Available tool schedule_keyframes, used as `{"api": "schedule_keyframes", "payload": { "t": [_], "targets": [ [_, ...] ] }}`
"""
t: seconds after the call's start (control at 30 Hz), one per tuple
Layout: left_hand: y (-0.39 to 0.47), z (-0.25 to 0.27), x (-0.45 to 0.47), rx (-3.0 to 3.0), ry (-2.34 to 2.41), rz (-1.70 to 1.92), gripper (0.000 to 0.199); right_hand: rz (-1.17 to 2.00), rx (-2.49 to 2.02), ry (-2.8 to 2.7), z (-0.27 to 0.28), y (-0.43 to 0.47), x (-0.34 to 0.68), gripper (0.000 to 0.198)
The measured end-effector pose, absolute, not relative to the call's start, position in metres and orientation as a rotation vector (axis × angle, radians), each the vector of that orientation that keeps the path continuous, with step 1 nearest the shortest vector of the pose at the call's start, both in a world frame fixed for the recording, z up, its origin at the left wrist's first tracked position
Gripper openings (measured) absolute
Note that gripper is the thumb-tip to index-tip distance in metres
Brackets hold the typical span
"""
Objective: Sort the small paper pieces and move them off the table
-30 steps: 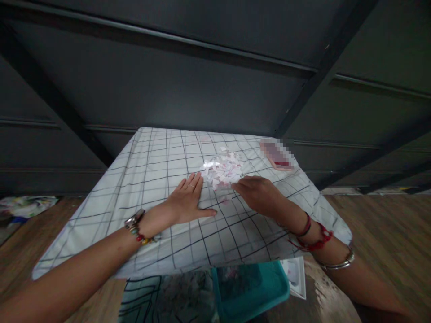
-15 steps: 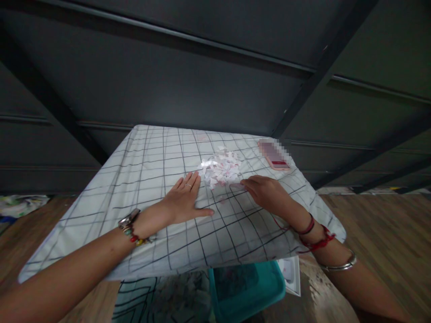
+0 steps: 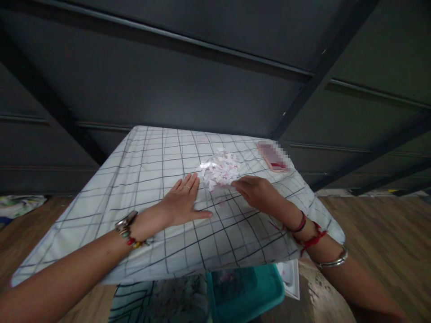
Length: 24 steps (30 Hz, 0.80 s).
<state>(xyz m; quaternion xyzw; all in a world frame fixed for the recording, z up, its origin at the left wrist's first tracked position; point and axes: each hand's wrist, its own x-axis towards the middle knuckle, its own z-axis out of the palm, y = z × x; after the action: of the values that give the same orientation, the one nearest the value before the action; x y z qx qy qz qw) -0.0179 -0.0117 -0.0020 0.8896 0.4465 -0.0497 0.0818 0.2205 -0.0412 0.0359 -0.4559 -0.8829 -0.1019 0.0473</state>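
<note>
A heap of small white and pinkish paper scraps point(image 3: 221, 168) lies mid-table, in what looks like a clear plastic bag point(image 3: 204, 165) with a shiny left side. My left hand point(image 3: 180, 202) rests flat on the checked cloth, fingers spread, its fingertips close to the bag's left edge. At the near right corner of the bag, my right hand point(image 3: 257, 192) has its fingers pinched together on the edge. The fingers partly hide what they grip.
The white checked cloth point(image 3: 148, 166) covers the table. A pink-edged phone point(image 3: 274, 157) lies at the back right. Below the front edge are a teal bin point(image 3: 249, 305) and a white box point(image 3: 294, 280). A dark panelled wall point(image 3: 175, 89) stands right behind the table.
My right hand has moved slightly left, closer to the heap, its fingers still pinched. My left hand stays flat in the same place on the cloth.
</note>
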Motion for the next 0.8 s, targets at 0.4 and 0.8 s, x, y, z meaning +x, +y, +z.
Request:
{"api": "schedule_keyframes", "payload": {
  "t": [0.4, 0.8],
  "targets": [
    [-0.013, 0.002, -0.017, 2.638, 1.342, -0.171, 0.111, -0.502, -1.309, -2.779, 0.043, -0.043, 0.202, 0.023],
    [-0.011, -0.004, -0.019, 2.657, 1.327, -0.102, 0.11, -0.544, -1.286, -2.763, 0.04, -0.048, 0.204, 0.026]
  ]
}}
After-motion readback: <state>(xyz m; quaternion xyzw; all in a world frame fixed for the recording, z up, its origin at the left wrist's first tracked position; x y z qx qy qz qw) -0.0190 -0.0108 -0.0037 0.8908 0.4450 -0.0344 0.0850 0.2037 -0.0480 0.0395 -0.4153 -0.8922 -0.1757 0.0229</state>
